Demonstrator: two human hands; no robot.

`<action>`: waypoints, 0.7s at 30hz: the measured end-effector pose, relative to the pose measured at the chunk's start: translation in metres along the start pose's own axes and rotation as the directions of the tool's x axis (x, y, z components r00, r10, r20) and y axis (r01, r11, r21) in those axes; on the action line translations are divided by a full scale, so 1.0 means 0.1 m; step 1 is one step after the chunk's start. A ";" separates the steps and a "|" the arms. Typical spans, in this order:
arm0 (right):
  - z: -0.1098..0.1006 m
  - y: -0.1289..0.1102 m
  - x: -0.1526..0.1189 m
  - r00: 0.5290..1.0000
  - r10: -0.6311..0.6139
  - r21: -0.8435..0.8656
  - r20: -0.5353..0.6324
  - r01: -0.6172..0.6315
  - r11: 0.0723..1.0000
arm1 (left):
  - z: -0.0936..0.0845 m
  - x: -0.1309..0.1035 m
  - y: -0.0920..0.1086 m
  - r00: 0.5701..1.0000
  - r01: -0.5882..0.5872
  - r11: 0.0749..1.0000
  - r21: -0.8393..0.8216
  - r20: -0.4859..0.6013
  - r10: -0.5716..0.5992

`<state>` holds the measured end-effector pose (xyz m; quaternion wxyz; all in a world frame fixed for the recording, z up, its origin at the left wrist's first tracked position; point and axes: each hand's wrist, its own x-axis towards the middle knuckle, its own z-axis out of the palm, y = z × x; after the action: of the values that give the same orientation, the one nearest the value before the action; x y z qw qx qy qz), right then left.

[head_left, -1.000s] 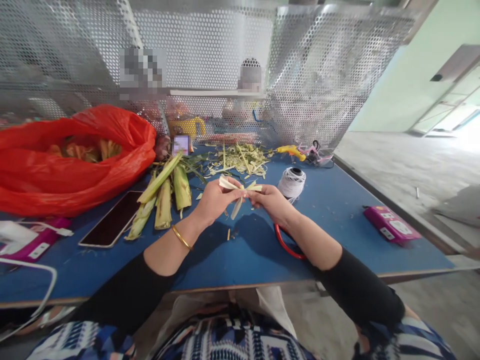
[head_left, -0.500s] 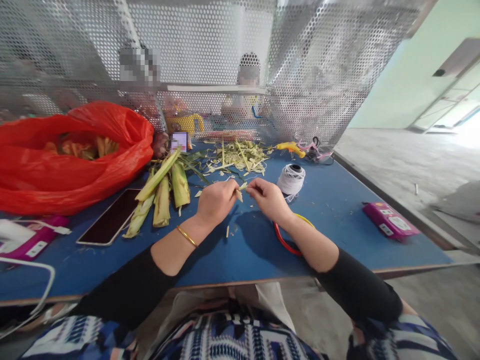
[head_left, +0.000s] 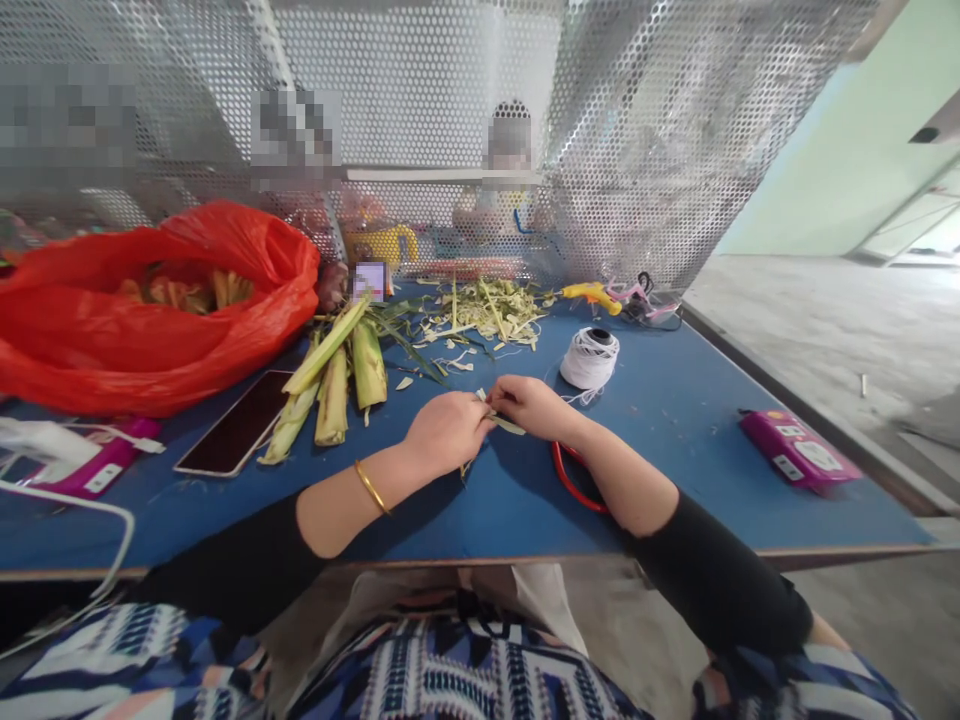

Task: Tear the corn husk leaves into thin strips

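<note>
My left hand point(head_left: 448, 432) and my right hand point(head_left: 529, 405) meet above the middle of the blue table point(head_left: 420, 525). Both are closed, fingertips pinching a small pale-green plant strip point(head_left: 508, 425) between them. A white spool of string point(head_left: 590, 358) stands just beyond my right hand, a loose thread trailing from it. Under my right forearm lies a red ring-shaped thing point(head_left: 574, 480), partly covered by the arm. Thick green plant stalks point(head_left: 332, 400) lie to the left of my left hand. Behind both hands spreads a heap of pale-green shreds point(head_left: 495, 308).
A red plastic bag point(head_left: 150, 365) with dried husk-like material stands at the left, near a phone point(head_left: 236, 425) and a purple box with white cables point(head_left: 112, 465). A yellow glue gun point(head_left: 592, 295) lies at the back. Another purple box point(head_left: 799, 448) sits right. Perforated mesh point(head_left: 420, 90) rises behind.
My hands have come closer together and slightly nearer to me, now touching around the strip. The view has shifted a little, so the table things appear further right.
</note>
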<state>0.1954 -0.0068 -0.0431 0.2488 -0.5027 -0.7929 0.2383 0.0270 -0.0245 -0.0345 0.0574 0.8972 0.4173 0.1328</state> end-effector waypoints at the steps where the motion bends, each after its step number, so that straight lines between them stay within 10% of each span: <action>1: -0.02 0.00 0.00 1.000 -0.016 0.000 0.025 0.016 1.000 | -0.02 0.01 -0.05 1.000 0.018 0.998 -0.067 0.009 -0.017; 15: -0.05 -0.02 -0.03 0.991 -0.067 0.047 0.113 0.062 0.997 | -0.12 0.14 -0.38 0.993 0.120 0.987 -0.109 0.008 -0.119; 21: -0.03 -0.06 -0.05 0.966 -0.223 -0.102 0.130 0.237 0.966 | -0.04 0.14 -0.42 0.947 0.309 0.746 -0.590 0.116 -0.301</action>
<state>0.1952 -0.0134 -0.0374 0.1979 -0.4059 -0.8717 0.1903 0.0037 0.0134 -0.0375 0.3623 0.7528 0.4939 0.2409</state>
